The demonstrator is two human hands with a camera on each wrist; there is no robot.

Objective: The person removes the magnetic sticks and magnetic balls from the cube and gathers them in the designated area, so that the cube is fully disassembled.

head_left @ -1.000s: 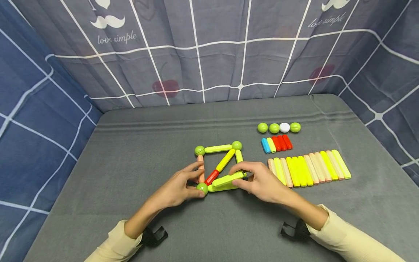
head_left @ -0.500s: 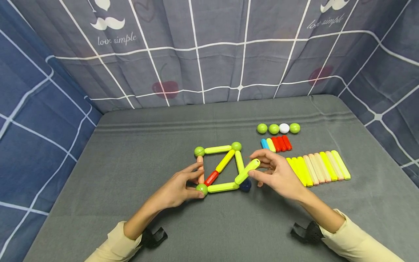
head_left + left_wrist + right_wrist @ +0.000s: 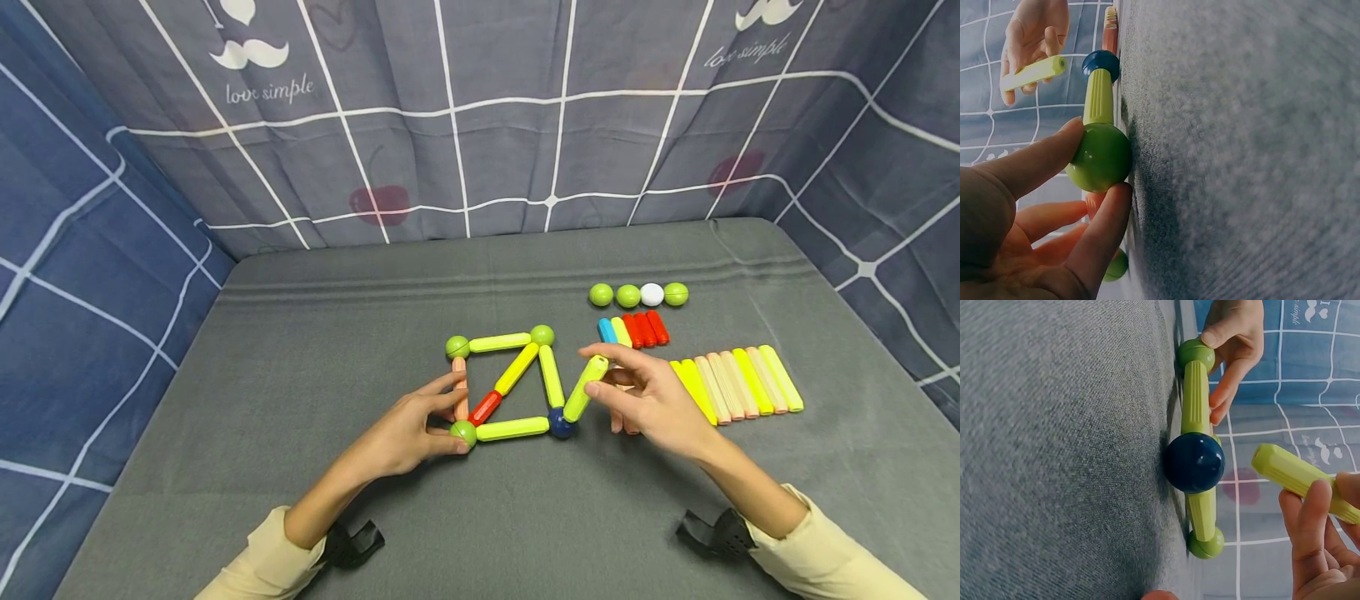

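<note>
A flat four-sided frame of magnetic sticks and balls lies on the grey cloth. My left hand [image 3: 405, 429] pinches the green ball [image 3: 1100, 157] at its near left corner between thumb and finger. Up off the cloth, my right hand [image 3: 656, 408] grips a yellow-green magnetic stick [image 3: 585, 390] by the thumb and fingertips. In the right wrist view, that stick's free end is apart from the dark blue ball [image 3: 1194, 462] at the near right corner. A red rod [image 3: 485, 407] and a yellow rod [image 3: 517, 369] form the diagonal.
Right of the frame lies a row of yellow and pinkish sticks [image 3: 738, 383], partly hidden by my right hand. Behind it are short blue, green and red rods [image 3: 643, 328]. Farther back sit green balls [image 3: 628, 295] and a white ball [image 3: 652, 294]. A checked curtain [image 3: 495, 150] hangs behind.
My right hand has moved right with the stick, which has swung from lying along the near side to a steeper slant near the blue ball. My left hand has stayed on the green ball.
</note>
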